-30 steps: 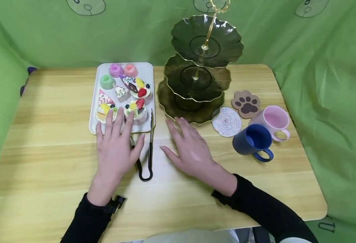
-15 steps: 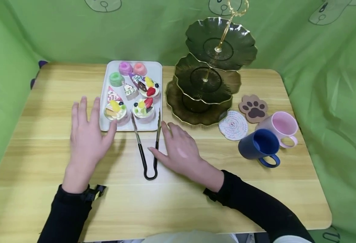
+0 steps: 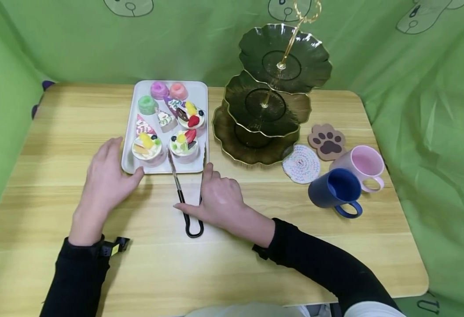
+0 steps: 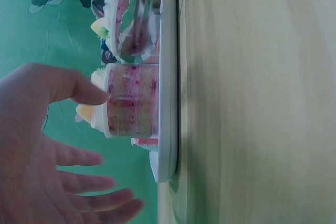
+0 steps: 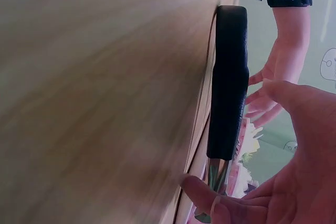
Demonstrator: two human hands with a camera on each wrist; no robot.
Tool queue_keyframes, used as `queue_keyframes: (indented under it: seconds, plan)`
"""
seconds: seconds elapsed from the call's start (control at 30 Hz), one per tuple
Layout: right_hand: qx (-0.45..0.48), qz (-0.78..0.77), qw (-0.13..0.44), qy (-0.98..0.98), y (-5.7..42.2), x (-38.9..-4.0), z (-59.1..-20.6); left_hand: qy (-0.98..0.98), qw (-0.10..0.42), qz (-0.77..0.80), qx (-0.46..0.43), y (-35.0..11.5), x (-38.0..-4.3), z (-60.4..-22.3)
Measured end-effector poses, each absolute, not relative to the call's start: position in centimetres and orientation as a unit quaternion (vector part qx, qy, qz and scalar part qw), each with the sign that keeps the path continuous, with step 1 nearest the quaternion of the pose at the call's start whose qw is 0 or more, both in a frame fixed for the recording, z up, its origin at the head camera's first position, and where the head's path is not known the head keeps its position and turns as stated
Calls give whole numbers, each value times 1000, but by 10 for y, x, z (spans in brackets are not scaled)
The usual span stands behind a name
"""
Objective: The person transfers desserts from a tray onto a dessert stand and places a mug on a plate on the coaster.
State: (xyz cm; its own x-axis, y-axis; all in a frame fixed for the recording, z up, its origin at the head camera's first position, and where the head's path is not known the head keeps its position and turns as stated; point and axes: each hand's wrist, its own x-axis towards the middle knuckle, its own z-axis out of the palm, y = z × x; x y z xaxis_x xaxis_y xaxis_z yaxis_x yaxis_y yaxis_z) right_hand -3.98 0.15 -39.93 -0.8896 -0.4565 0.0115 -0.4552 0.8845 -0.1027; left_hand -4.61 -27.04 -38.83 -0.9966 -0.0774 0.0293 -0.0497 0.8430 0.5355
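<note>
Metal tongs with black handles lie on the table, their tips reaching over the front rim of a white tray. My right hand is over the tongs, thumb stretched across both arms and fingers at the right arm. In the right wrist view its fingertips are just past the black handle, with the thumb apart from it. At the tray's front left corner, my left hand has loosely bent fingers and holds nothing. Nearest it is a fruit-topped dessert cup on the tray.
More toy desserts, such as a green one, fill the tray. A three-tier dark plate stand stands right of it. Farther right are a round woven coaster, a paw-shaped coaster, a blue mug and a pink mug.
My left hand has moved left from above the tray's front to its left corner. The right hand has shifted left onto the tongs, its fingers bending.
</note>
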Motion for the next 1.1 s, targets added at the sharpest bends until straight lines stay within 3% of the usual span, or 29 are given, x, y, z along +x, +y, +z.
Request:
queue_keyframes:
  seconds: [0.2, 0.33, 0.5, 0.77, 1.1]
  plan:
    - [-217, -19, 54, 975, -12, -41, -401, -959, -53, -275, 43, -275, -47, -393]
    - [-222, 1, 55, 974, -18, -40, -404, -957, -87, -269, 56, -277, -47, -394]
    - [-222, 5, 42, 974, -18, -40, -404, -959, -87, -264, 54, -280, -50, -396]
    - [-234, -31, 69, 969, -8, -42, -400, -968, -81, -234, 49, -280, -50, -400]
    - [-247, -54, 36, 967, 15, -48, -396, -975, -69, -203, 50, -282, -53, -398]
